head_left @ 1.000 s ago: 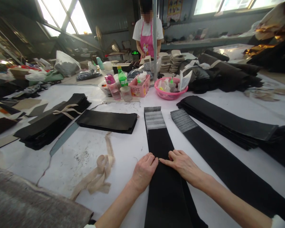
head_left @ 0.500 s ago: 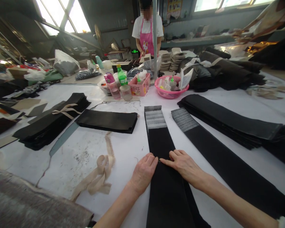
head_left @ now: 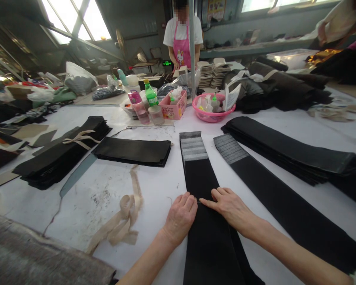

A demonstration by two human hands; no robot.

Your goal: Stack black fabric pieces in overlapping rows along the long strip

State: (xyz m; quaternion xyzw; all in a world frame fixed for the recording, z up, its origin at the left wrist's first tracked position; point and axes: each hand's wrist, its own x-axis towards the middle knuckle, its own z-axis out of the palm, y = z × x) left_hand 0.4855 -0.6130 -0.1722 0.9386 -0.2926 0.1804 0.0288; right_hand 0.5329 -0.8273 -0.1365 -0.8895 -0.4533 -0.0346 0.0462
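A long black strip of material lies in front of me, running away from my body over more black strips. Its upper layer ends in a cross edge where both hands meet. The layers beneath reach farther and finish in grey-white bands. My left hand is closed at the left end of that edge, fingers curled and pressed together on the strip. From the right, my right hand grips the same edge, its index finger stretched toward the left fingertips and the other fingers bent. Its thumb is hidden.
On the right are a second black strip and a thick black stack. Leftward lie a short black stack, a tied bundle and beige ribbon. A pink basin stands ahead; a co-worker is behind the table.
Both hands stay on the strip's edge with almost no movement. The view has shifted very slightly. At the far right, another person's arm has moved.
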